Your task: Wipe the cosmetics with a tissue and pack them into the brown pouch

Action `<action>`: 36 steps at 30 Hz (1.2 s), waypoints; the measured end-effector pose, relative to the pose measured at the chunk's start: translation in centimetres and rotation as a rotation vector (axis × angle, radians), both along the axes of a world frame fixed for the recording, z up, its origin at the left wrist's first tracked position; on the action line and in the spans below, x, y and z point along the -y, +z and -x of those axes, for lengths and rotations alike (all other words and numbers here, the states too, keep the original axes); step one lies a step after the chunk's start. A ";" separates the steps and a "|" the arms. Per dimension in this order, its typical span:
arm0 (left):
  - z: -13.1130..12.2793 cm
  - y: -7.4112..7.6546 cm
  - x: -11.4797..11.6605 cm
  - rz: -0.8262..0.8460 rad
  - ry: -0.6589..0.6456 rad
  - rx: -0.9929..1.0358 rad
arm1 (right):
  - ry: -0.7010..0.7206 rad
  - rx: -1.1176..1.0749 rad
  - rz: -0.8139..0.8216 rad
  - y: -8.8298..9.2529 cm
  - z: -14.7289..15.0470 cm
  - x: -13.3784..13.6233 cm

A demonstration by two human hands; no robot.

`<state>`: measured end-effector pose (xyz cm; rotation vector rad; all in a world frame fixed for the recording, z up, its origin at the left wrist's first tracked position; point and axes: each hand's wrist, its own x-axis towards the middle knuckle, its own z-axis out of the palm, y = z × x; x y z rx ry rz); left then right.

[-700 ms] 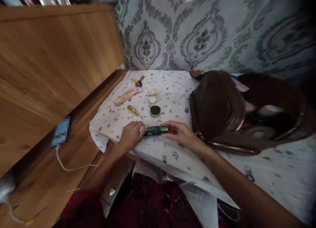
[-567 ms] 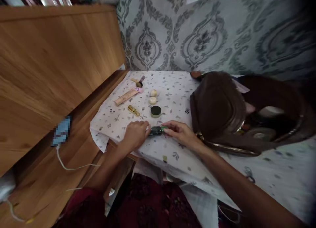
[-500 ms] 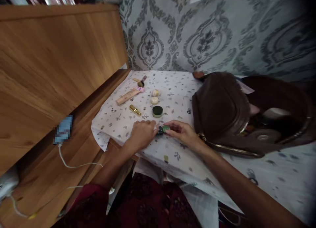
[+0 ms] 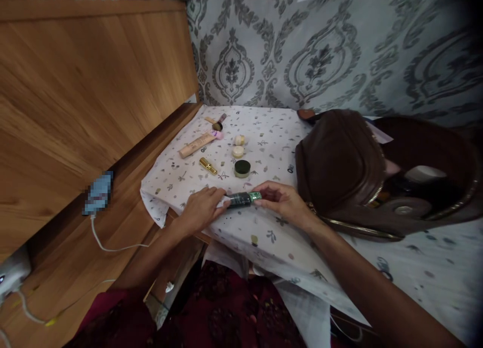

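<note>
Near the front edge of the cloth-covered table, a small dark tube [image 4: 240,199] with a shiny green end lies level between my hands. My left hand [image 4: 202,207] pinches its left end, where something whitish shows by the fingertips. The fingers of my right hand [image 4: 277,197] close on the green end. Just beyond the tube sits a round jar with a dark lid [image 4: 242,168]. A gold lipstick-like tube [image 4: 208,166] lies to its left. Two small pale jars, the nearer one [image 4: 238,151] cream-topped, stand farther back.
A peach squeeze tube [image 4: 196,145] and a brush [image 4: 218,125] lie at the back left. An open brown bag [image 4: 335,162] takes up the table's right side. On the left are a wooden cabinet [image 4: 94,71] and a blue device [image 4: 98,193] on a white cable.
My left hand has shifted left along the dark tube, so more of its body shows. My right hand stays at the green end. The view has moved slightly.
</note>
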<state>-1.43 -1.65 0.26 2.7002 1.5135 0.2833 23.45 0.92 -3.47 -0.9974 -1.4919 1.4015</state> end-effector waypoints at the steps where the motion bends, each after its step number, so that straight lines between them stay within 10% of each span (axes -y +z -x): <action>1: 0.6 -0.4 0.0 -0.012 -0.008 0.032 | -0.004 0.007 -0.002 0.1 0.0 0.0; 8: 1.3 -2.9 -0.5 -0.254 -0.131 0.072 | -0.020 0.132 0.076 0.5 -0.2 0.2; 13: 1.4 -2.1 -2.2 -0.378 -0.123 -0.020 | -0.011 0.088 0.031 0.0 0.0 0.1; 22: -4.1 0.9 -3.1 -0.020 -0.184 -0.100 | -0.030 0.027 -0.206 -0.9 0.2 0.1; 27: -2.0 1.4 -4.6 0.265 -0.380 0.095 | -0.017 0.160 -0.425 -0.1 0.2 0.6; 36: 1.1 -1.5 -2.1 0.005 -0.145 0.228 | 0.055 0.680 -0.719 1.0 1.2 1.6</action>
